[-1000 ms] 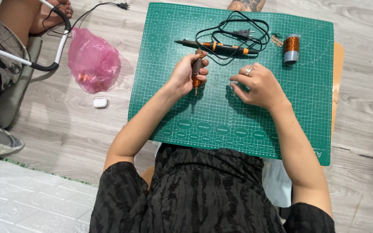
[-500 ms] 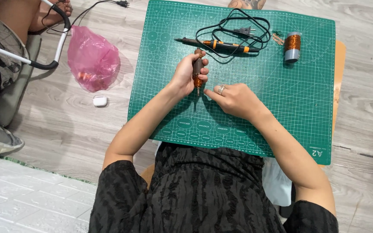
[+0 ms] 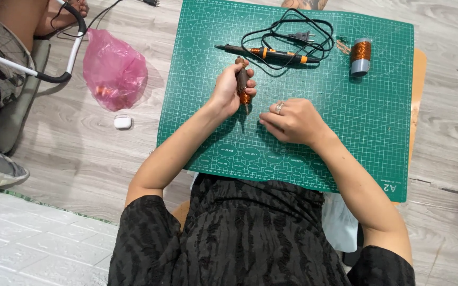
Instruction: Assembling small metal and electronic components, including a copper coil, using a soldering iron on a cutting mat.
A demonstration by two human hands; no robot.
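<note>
My left hand (image 3: 230,90) is closed around a small motor rotor (image 3: 243,80), a brown cylinder with copper winding and a thin shaft pointing down at the green cutting mat (image 3: 345,132). My right hand (image 3: 291,121), a ring on one finger, rests with fingertips pinched low on the mat just right of the shaft tip; whether it holds a fine wire I cannot tell. A soldering iron (image 3: 271,52) with an orange and black handle and a coiled black cord (image 3: 298,32) lies at the far side of the mat. A spool of copper wire (image 3: 361,56) stands to its right.
A pink plastic bag (image 3: 114,69) and a small white case (image 3: 122,122) lie on the wooden floor left of the mat. Another person's legs (image 3: 6,32) and a white-and-black tube frame (image 3: 54,74) are at the far left. A wooden board edge (image 3: 417,79) shows under the mat's right side.
My right hand has slid left and nearer across the mat, ending close beside the rotor's shaft. My left hand keeps the rotor in about the same place.
</note>
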